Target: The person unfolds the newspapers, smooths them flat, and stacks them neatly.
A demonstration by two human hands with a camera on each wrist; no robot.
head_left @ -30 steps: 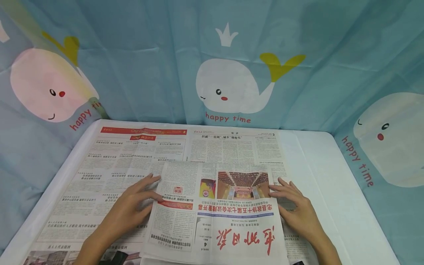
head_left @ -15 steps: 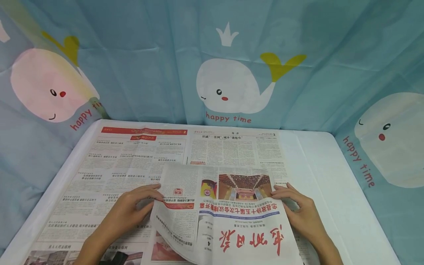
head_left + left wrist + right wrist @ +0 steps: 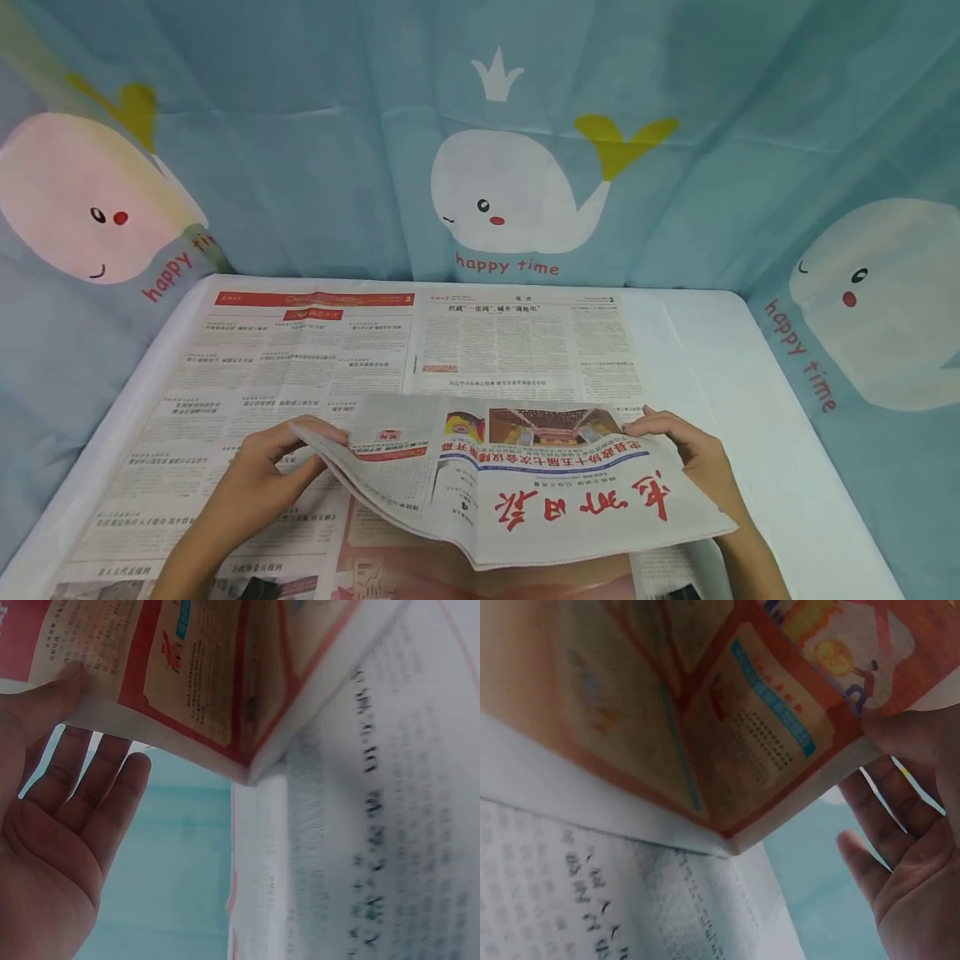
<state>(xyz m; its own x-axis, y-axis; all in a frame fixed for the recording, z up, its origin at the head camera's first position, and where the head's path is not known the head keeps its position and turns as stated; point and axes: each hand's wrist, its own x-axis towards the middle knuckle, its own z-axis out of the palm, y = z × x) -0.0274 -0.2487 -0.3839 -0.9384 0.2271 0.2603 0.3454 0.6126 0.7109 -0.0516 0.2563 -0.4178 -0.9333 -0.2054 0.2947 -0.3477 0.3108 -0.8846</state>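
Note:
A newspaper section point(image 3: 570, 508) with a red masthead and a hall photo is lifted off the sheets below, bowed along its centre fold. My left hand point(image 3: 258, 479) pinches its left edge; the left wrist view shows the thumb point(image 3: 56, 701) against a colourful printed page and the other fingers behind the paper. At the opposite edge my right hand point(image 3: 693, 446) pinches it likewise, thumb point(image 3: 900, 735) on the page's underside in the right wrist view. Beneath the raised section shows a reddish printed page point(image 3: 405, 567).
An opened newspaper point(image 3: 255, 367) lies spread over the white table point(image 3: 720, 358), reaching to its back edge. A blue curtain point(image 3: 360, 183) with whale prints hangs behind and along both sides. Bare white tabletop shows at the right.
The section lay nearly flat; its near edge has since risen, uncovering the reddish page below. Its left edge is now curled up in the left hand, and the camera view has shifted slightly.

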